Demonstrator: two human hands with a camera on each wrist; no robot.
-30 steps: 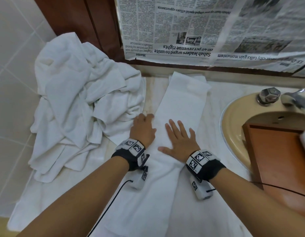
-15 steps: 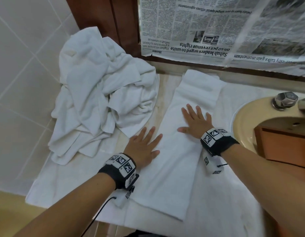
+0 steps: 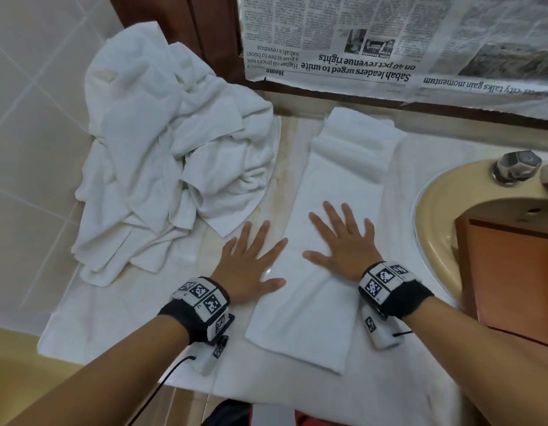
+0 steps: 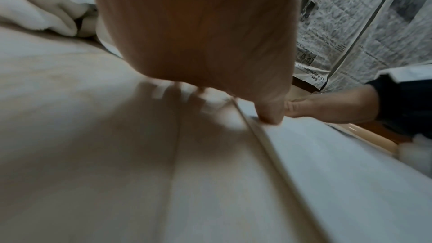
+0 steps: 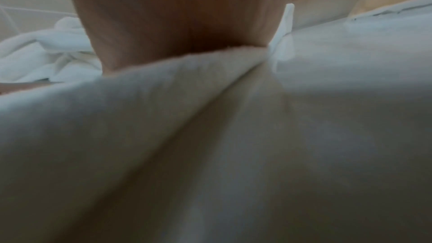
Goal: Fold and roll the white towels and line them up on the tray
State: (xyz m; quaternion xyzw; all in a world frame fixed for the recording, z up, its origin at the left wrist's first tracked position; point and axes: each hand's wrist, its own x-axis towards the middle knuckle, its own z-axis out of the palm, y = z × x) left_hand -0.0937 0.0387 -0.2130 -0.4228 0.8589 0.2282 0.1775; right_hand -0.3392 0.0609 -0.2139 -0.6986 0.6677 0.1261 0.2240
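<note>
A white towel (image 3: pixel 331 192) folded into a long strip lies on the counter, running away from me, its far end doubled over. My right hand (image 3: pixel 343 238) presses flat on its middle with spread fingers. My left hand (image 3: pixel 251 259) lies flat on the strip's left edge, fingers straight, partly on the towel spread underneath (image 3: pixel 128 305). In the left wrist view the thumb (image 4: pixel 268 112) touches the strip's edge. The right wrist view shows my palm (image 5: pixel 177 10) on white cloth (image 5: pixel 233 136). A brown wooden tray (image 3: pixel 512 265) sits over the sink at right.
A heap of crumpled white towels (image 3: pixel 174 142) fills the back left against the tiled wall. A beige sink (image 3: pixel 435 204) with a chrome tap knob (image 3: pixel 517 166) is at right. Newspaper (image 3: pixel 389 41) covers the wall behind. The counter's front edge is near my wrists.
Both hands have slid toward me along the folded strip, staying flat on it; the left hand's fingers have straightened. The camera view has shifted, so the strip's near end now shows.
</note>
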